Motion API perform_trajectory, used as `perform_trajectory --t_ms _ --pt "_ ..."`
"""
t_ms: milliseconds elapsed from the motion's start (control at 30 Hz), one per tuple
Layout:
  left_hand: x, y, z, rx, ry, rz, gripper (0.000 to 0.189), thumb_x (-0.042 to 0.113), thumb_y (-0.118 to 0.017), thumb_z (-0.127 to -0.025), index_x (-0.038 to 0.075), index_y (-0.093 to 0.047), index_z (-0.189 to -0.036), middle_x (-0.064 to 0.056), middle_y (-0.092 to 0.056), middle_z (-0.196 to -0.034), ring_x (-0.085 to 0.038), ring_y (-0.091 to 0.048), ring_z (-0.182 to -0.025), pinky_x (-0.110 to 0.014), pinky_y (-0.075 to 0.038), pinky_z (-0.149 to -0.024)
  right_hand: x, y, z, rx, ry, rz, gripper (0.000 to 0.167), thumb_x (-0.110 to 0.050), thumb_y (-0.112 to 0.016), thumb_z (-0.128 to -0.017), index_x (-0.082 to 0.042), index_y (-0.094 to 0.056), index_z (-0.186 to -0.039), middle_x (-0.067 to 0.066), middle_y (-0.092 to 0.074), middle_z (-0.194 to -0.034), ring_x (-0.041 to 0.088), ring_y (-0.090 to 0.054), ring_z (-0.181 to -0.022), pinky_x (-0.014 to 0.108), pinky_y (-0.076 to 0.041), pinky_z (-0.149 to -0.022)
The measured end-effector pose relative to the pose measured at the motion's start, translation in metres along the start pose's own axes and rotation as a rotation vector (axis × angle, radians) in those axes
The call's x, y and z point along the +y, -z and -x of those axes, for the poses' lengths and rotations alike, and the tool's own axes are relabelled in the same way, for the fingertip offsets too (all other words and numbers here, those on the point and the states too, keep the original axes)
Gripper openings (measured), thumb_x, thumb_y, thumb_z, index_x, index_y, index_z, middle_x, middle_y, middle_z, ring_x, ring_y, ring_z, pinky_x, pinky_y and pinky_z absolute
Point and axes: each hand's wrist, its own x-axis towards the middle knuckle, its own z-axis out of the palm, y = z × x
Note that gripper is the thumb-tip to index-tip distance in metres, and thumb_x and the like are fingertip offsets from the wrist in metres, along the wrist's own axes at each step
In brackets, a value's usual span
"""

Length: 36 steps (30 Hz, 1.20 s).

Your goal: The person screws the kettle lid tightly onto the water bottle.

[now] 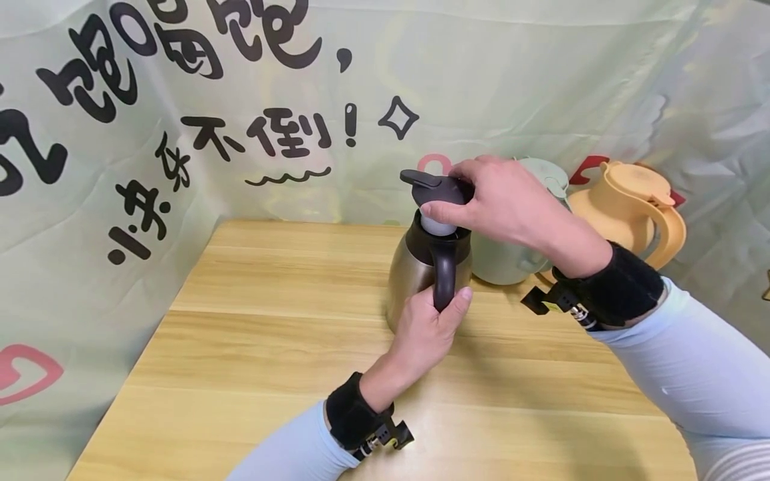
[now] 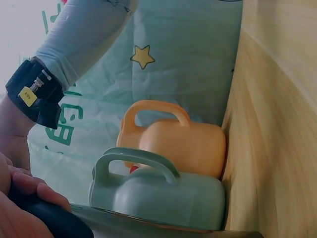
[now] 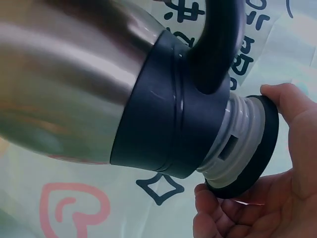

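Observation:
A steel thermos jug (image 1: 402, 294) with a black collar and handle stands on the wooden table. My left hand (image 1: 424, 327) grips its black handle (image 1: 444, 270) from the near side. Above the mouth, my right hand (image 1: 511, 200) holds the black lid (image 1: 442, 190) by its edge, fingers on the far side and thumb on the near side. The right wrist view shows the lid's white threaded plug (image 3: 235, 144) largely out of the collar (image 3: 163, 109), its lower end at the mouth. The left wrist view catches only part of the left hand (image 2: 25, 203) and the dark handle.
A green jug (image 1: 502, 257) stands right behind the steel one, partly hidden by the right arm. To its right is an orange jug (image 1: 619, 207) with a loop handle. A printed cloth (image 1: 337, 187) hangs along the table's back and left edges.

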Motion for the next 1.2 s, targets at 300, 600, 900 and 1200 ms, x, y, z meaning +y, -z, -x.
perform_trajectory --t_ms 300,600,900,1200 --pt "0.001 -0.001 -0.001 0.009 -0.029 -0.010 0.044 0.040 -0.061 -0.107 0.015 -0.053 -0.072 0.009 -0.039 -0.059 -0.004 -0.039 -0.055 -0.024 -0.035 -0.052 0.002 -0.009 0.007 0.052 -0.021 0.037 0.075 -0.073 -0.065 -0.089 -0.010 -0.067 -0.129 0.012 -0.067 -0.103 0.030 -0.060 -0.097 0.047 -0.047 -0.081" --pt "-0.001 -0.001 -0.001 0.014 -0.038 -0.020 0.044 0.037 -0.062 -0.107 0.014 -0.052 -0.071 0.009 -0.039 -0.059 -0.004 -0.038 -0.054 -0.024 -0.034 -0.051 -0.002 -0.013 0.010 0.094 -0.041 0.046 0.071 -0.076 -0.064 -0.088 -0.009 -0.068 -0.112 0.010 -0.067 -0.096 0.029 -0.062 -0.086 0.045 -0.046 -0.073" --pt "-0.003 -0.002 -0.001 0.022 -0.041 -0.019 0.044 0.038 -0.062 -0.106 0.015 -0.051 -0.070 0.010 -0.039 -0.059 -0.004 -0.039 -0.054 -0.024 -0.034 -0.050 -0.001 -0.022 0.012 0.154 -0.036 0.093 0.061 -0.068 -0.069 -0.089 -0.007 -0.061 -0.092 0.010 -0.059 -0.081 0.030 -0.057 -0.075 0.042 -0.043 -0.067" --pt "-0.002 -0.002 -0.001 0.017 -0.054 -0.018 0.043 0.036 -0.062 -0.107 0.014 -0.051 -0.071 0.010 -0.039 -0.059 -0.003 -0.038 -0.053 -0.023 -0.034 -0.050 -0.001 -0.033 0.015 0.232 0.013 0.144 0.068 -0.069 -0.074 -0.087 -0.003 -0.059 -0.089 0.010 -0.056 -0.077 0.032 -0.056 -0.066 0.043 -0.043 -0.062"
